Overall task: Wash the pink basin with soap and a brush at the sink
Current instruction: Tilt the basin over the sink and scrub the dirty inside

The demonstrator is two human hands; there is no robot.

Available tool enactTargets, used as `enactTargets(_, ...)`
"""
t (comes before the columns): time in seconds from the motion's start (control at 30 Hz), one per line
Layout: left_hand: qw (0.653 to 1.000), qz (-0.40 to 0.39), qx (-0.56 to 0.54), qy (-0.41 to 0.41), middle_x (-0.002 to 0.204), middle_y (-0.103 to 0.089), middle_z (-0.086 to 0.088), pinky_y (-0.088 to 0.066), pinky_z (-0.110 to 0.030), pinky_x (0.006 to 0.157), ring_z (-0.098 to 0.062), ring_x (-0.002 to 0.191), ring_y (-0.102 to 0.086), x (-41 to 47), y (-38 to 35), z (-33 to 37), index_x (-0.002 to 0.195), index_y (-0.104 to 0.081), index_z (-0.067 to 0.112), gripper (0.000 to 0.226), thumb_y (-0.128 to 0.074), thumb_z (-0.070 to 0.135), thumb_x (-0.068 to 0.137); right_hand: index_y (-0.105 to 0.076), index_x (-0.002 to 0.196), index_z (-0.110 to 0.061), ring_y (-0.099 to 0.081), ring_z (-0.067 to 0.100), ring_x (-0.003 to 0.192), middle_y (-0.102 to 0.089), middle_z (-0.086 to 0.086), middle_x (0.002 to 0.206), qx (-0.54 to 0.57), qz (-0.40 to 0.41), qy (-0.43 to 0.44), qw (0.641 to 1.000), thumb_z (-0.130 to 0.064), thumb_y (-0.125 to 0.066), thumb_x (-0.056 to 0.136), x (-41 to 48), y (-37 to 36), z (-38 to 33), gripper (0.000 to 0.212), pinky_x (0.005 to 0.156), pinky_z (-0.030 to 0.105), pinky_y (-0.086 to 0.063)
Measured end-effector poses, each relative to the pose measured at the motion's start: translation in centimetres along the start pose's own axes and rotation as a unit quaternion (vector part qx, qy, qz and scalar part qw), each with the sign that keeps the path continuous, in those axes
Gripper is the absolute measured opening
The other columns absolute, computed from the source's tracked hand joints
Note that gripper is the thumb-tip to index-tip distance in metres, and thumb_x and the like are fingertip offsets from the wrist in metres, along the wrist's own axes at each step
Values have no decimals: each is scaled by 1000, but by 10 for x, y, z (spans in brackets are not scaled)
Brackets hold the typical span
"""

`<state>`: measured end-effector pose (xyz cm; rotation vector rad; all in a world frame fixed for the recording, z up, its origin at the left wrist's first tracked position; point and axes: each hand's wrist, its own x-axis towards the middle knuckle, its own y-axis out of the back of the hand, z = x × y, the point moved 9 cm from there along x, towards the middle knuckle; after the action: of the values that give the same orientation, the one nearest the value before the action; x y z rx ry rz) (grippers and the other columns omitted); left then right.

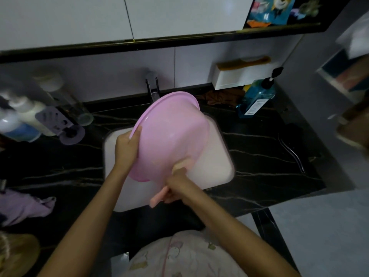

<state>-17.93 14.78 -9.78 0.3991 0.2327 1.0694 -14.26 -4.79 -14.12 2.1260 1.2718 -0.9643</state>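
The pink basin (pixel 169 134) is tilted on its side over the white sink (pixel 217 156), its outer wall and bottom turned towards me. My left hand (pixel 126 147) grips its rim on the left, fingers curled over the edge. My right hand (pixel 179 186) holds a pink brush (pixel 159 197) by the handle. The brush head presses against the basin's lower outer wall near the bottom. The basin's inside faces the tap and is hidden.
A tap (pixel 152 87) stands behind the basin. A blue soap pump bottle (pixel 258 98) is on the black counter (pixel 269 146) at the right. Bottles (pixel 24 118) stand at the left, and a purple cloth (pixel 26 204) lies at the near left.
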Motion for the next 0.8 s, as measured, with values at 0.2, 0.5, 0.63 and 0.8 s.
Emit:
enactTargets(0.2, 1000, -10, -1, -11, 53, -40, 4, -30, -31, 55, -10, 53, -33, -9, -2, 1, 54, -36, 22, 42, -46, 37, 91, 18, 148, -13, -60, 22, 74, -60, 15, 105, 79, 164, 81, 980, -19, -38, 100, 28, 73, -38, 74, 59, 33, -55)
enactTargets(0.5, 999, -18, 26, 11, 58, -48, 3, -32, -32, 60, -12, 59, -39, -10, -3, -5, 55, -45, 22, 40, -42, 47, 85, -43, 79, -10, -47, 7, 29, -48, -2, 34, 193, 49, 51, 979, 5, -22, 92, 12, 44, -29, 29, 38, 13, -41)
enactTargets(0.63, 1000, -19, 15, 19, 54, -45, 6, -33, -28, 57, -7, 55, -37, -19, -7, -3, 52, -42, 22, 45, -50, 39, 93, -43, 103, -10, -44, 8, 28, -49, 3, 42, 207, 146, 2, 967, 0, -27, 94, 41, 78, -7, 20, 34, 15, -41)
enactTargets(0.8, 999, -12, 11, 43, 55, -45, 4, -32, -31, 58, -13, 58, -37, -15, -2, -6, 52, -43, 20, 44, -48, 45, 88, -43, 66, -15, -41, 5, 28, -43, -3, 38, 238, -20, -62, 969, 7, -29, 90, 19, 29, 16, 35, 28, 12, -33)
